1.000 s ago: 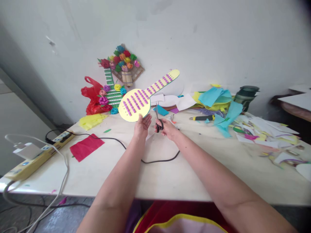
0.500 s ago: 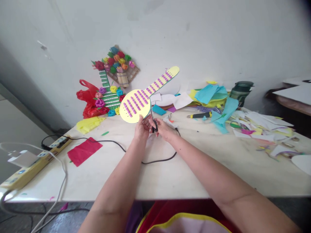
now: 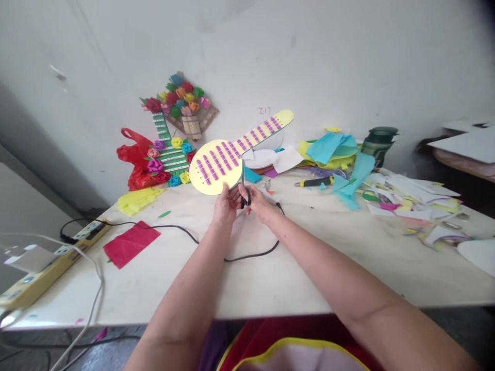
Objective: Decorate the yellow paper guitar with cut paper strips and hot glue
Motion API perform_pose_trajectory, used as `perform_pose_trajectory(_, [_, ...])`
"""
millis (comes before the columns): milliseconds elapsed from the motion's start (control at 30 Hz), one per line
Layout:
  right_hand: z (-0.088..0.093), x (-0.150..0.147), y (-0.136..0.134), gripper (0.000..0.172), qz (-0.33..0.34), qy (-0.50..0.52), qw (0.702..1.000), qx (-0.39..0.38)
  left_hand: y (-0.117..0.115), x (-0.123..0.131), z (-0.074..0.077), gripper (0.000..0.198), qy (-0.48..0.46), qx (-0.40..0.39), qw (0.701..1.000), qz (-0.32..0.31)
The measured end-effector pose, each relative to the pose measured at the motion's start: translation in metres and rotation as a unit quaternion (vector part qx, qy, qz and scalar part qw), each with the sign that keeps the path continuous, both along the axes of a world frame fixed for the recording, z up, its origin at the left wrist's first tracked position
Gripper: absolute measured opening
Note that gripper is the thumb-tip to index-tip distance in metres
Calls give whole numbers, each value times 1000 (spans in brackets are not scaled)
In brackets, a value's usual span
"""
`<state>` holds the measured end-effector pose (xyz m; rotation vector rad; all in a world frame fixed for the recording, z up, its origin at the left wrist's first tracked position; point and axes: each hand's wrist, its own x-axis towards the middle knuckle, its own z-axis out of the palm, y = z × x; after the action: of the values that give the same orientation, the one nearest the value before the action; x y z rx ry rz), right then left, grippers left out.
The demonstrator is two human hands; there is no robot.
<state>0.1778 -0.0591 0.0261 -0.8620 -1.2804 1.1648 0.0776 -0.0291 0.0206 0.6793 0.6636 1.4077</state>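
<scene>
A yellow guitar-shaped cutout (image 3: 216,180) with purple strips across its body and neck is held above the table, its neck pointing up to the right. My left hand (image 3: 226,203) pinches its lower edge, thumb in front. In my right hand (image 3: 256,202) are black-handled scissors (image 3: 246,197), fingers in the loops. The blades point upward at the cutout's right edge, close to where body meets neck; I cannot tell exactly how they touch it. Behind stands a green guitar-shaped piece (image 3: 174,161) with white strips and paper roses.
A red plastic bag (image 3: 133,159), a stick-framed flower decoration (image 3: 191,123), and a dark green bottle (image 3: 379,144) stand at the back. Paper scraps (image 3: 410,196) and a yellow-black tool (image 3: 315,182) lie right. A black cable (image 3: 251,256) crosses the table from the power strip (image 3: 54,265).
The cutout has turned slightly clockwise, so its neck lies lower and farther right. Both hands keep their hold. The whole view has shifted a little.
</scene>
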Motion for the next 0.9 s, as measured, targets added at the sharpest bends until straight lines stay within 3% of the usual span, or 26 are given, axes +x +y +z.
perform_pose_trajectory(367, [-2, -2, 2, 39, -5, 31, 999, 21, -1, 4, -1, 34, -11, 35, 999, -7])
perform_pose_trajectory(900, [1, -8, 0, 40, -39, 67, 997, 19, -4, 6, 3, 34, -47, 8, 999, -6])
